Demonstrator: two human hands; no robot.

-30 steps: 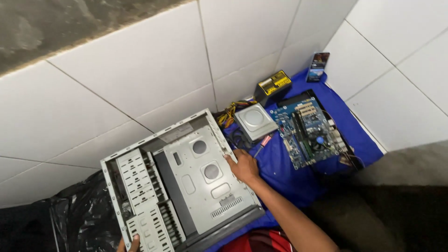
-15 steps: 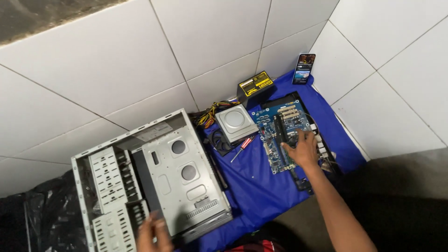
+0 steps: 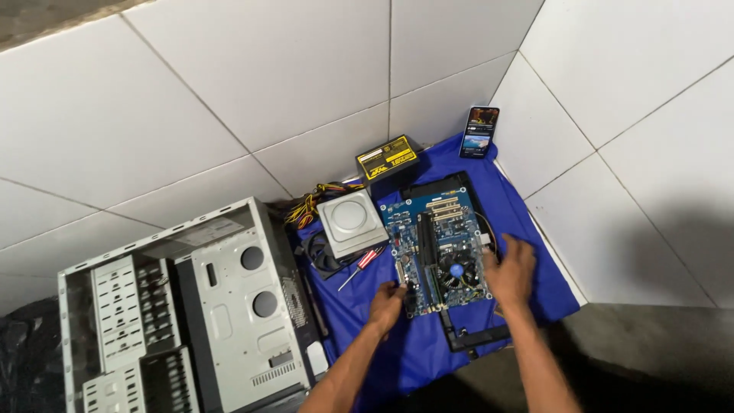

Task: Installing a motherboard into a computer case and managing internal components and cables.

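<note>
A blue motherboard [image 3: 440, 248] with a round fan lies on a blue cloth [image 3: 527, 222] on the white tiled floor. My left hand [image 3: 386, 304] pinches the board's near left corner. Fingers spread, my right hand [image 3: 511, 273] rests on its right edge. A black frame [image 3: 475, 338] lies under the board's near side. To the left of the board sits a grey optical drive [image 3: 351, 221], with a red-handled screwdriver [image 3: 359, 267] just below it.
An open grey computer case [image 3: 191, 313] lies on its side at the left. A black and yellow power supply [image 3: 388, 157] with coloured cables [image 3: 313, 203] sits behind the drive. A phone [image 3: 479, 131] leans on the wall corner. Black plastic [image 3: 27, 359] lies far left.
My left hand left the computer case and came to the motherboard's near left corner. My right hand shifted to the board's right edge. The view moved towards the cloth.
</note>
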